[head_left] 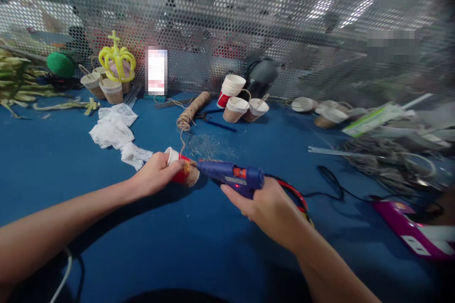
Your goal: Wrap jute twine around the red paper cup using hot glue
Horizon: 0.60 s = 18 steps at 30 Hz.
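My left hand [158, 173] is closed around a red and white paper cup [180, 177] lying on its side, its white rim to the left. Twine covers the cup's right end, and a strand runs up from it to a roll of twine [194, 110] farther back. In my right hand [272, 206] is a blue glue gun [231, 173] with a small red light lit. Its nozzle points left and meets the twine-covered end of the cup; whether it touches is too small to tell.
Behind stand stacked paper cups [232, 89], twine-wrapped cups [236, 109], pliers [220, 124] and a yellow crown-shaped piece [117, 59]. Crumpled white tissues [115, 128] lie left. On the right are tangled grey cords [369, 161], a purple power strip [405, 229] and loose cables. A perforated metal screen [220, 19] closes off the back.
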Each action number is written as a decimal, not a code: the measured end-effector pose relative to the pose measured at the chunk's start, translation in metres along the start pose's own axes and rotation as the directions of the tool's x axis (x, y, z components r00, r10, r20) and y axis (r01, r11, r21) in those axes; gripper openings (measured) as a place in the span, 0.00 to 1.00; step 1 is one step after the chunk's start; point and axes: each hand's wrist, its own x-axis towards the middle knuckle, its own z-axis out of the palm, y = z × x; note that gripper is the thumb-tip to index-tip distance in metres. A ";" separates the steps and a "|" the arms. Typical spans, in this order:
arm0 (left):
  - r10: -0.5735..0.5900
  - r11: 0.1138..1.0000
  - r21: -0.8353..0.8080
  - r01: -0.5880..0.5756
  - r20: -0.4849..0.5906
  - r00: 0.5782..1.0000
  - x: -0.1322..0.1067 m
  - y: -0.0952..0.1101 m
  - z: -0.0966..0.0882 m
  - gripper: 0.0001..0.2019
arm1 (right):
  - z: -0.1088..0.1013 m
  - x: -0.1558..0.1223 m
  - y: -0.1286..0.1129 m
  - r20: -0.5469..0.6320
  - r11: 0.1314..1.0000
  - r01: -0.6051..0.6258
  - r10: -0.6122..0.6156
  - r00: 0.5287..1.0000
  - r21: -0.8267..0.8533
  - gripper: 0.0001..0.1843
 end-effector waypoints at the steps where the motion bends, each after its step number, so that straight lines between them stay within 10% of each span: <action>1: 0.014 1.000 0.015 -0.014 -0.006 1.000 0.000 0.000 0.000 0.13 | 0.000 -0.001 0.000 -0.016 0.998 0.046 -0.047 0.999 -0.037 0.18; 8: 0.064 0.994 0.085 -0.063 -0.015 0.998 -0.001 0.004 0.000 0.15 | -0.008 0.003 -0.006 -0.115 0.969 0.152 -0.177 0.978 -0.195 0.19; 18: 0.065 0.994 0.088 -0.064 -0.012 0.998 0.000 0.003 -0.001 0.15 | -0.008 0.003 -0.009 0.039 0.926 -0.271 0.270 0.962 0.265 0.09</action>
